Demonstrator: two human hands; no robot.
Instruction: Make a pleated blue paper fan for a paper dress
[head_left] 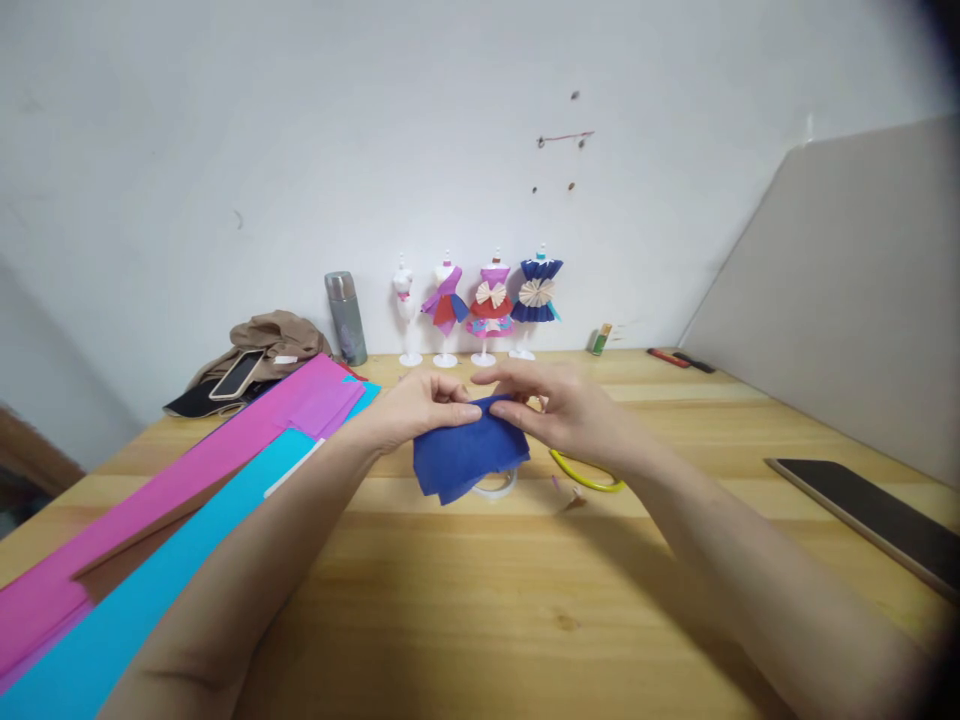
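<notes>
Pale wooden table [465, 600] against a white wall [300, 150], seen from head height.

Folded blue paper [465, 455] is held above the table's middle, just over a tape roll [499, 488], not lying on the wood. Left hand [416, 405] pinches its upper edge from the left, thumb and forefinger closed on it. Right hand [570, 410] pinches the same edge from the right, the other fingers spread loosely. The fingertips nearly meet at the top, so the layers hang down below; the grip looks set to keep the stacked layers aligned.

A yellow-green loop [592, 480] lies just behind the right wrist, likely a scissors handle, but mostly hidden. A small scrap sits beside it.

Long pink paper [225, 445] and cyan paper [172, 580] lie along the left side, overlapping and parallel, pushed off the central area.

Further back on the left: a brown cloth [277, 335] with a phone [238, 374] on top, and a grey flask [346, 317] upright near the wall.

Four small mannequins [491, 305] stand in a row at the wall; three wear paper dresses, the leftmost is nearly bare.

To their right: a small green tube [601, 339], then red and black pens [679, 358]. A dark tablet [870, 510] lies flat at the right edge, and a grey board [847, 290] leans behind it.
</notes>
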